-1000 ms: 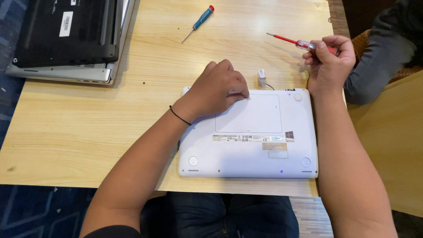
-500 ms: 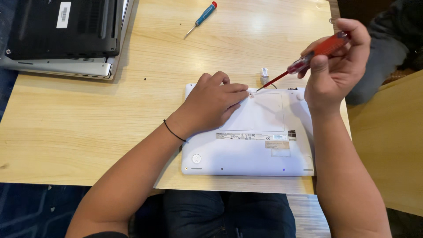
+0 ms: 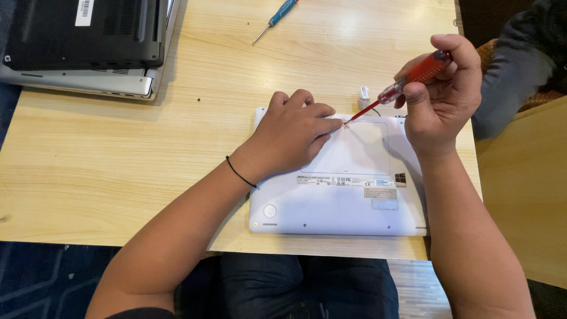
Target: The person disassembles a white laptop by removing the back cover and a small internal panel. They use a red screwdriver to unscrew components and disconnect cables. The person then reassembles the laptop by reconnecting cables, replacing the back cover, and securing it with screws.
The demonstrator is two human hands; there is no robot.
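The white laptop (image 3: 339, 189) lies bottom-up on the wooden table (image 3: 106, 153), close to the person. The right hand (image 3: 443, 97) grasps a red screwdriver (image 3: 407, 80) in closed fingers; its tip comes down slanted to the panel corner, just beside the fingertips of the left hand (image 3: 289, 139). That hand holds nothing and presses flat on the case. The step seems to be setting the tip at a screw. Next, I think, the tool needs a steady seat and a turn while the left hand steadies the case.
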